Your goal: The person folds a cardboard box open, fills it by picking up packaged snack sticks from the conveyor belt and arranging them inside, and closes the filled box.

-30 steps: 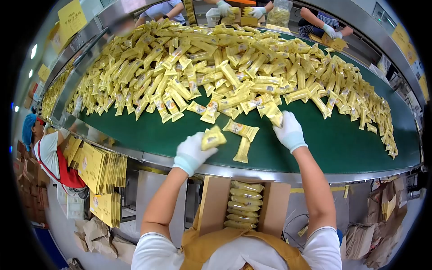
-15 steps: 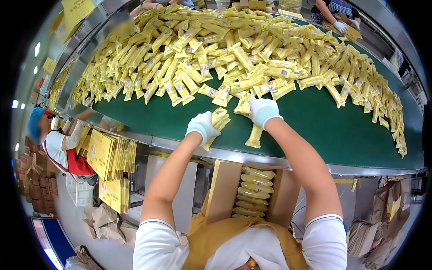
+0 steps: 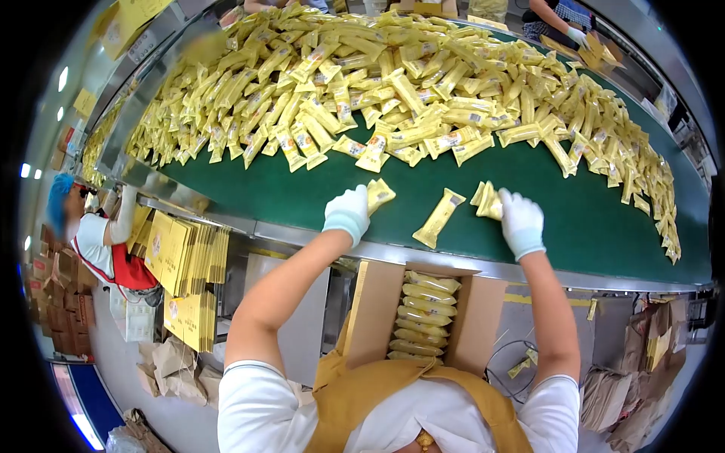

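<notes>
My gloved left hand (image 3: 349, 214) is closed around yellow wrapped snack packets (image 3: 380, 195) just above the near part of the green conveyor belt (image 3: 294, 198). To the right, my gloved right hand (image 3: 522, 220) grips more yellow packets (image 3: 487, 201), at least two, by their right ends. Between the hands a single packet (image 3: 439, 218) lies slanted on the belt, touched by neither. A large heap of the same packets (image 3: 355, 83) covers the belt beyond. Below the belt edge, in front of my body, an open carton (image 3: 481, 317) holds a stacked row of packets (image 3: 425, 312).
The belt's metal edge (image 3: 302, 239) runs between me and the belt. Flat yellow cartons (image 3: 181, 257) are stacked at left, beside a person in a red apron (image 3: 134, 266). Another person's gloved hand (image 3: 578, 38) is at the far right side. Brown paper (image 3: 604, 396) lies on the floor.
My right hand has moved right and slightly down with its packets, leaving one packet alone on the belt. My left hand has shifted slightly, its packets now tilted less steeply.
</notes>
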`<state>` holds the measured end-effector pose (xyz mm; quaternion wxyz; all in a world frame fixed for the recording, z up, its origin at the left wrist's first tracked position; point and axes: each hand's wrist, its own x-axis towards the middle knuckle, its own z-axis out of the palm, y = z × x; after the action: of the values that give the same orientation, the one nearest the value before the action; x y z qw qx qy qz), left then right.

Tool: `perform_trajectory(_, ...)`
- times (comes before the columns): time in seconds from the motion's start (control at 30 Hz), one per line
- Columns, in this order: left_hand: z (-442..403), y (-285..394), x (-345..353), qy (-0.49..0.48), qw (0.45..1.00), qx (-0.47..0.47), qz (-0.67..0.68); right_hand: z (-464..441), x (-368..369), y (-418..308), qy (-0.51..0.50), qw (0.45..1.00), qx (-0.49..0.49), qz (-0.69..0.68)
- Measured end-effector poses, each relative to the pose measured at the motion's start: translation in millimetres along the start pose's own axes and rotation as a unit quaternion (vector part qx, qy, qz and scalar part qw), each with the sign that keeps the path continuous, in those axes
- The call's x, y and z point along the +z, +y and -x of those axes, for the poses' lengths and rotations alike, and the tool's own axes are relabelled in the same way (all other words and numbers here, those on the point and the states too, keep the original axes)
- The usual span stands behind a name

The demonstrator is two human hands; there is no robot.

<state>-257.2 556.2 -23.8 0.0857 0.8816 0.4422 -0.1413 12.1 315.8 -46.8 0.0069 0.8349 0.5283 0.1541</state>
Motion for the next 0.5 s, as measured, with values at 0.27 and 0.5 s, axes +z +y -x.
perform_trajectory(0.27,-8,-12,34,0.297,0.925,0.206,-0.112,52,-4,-27,0.011,0.999,-0.002,-0.053)
perform_trajectory(0.5,16,-13,43,0.163,0.964,0.202,-0.059,13,-22,-2,-0.218,0.966,0.052,-0.128)
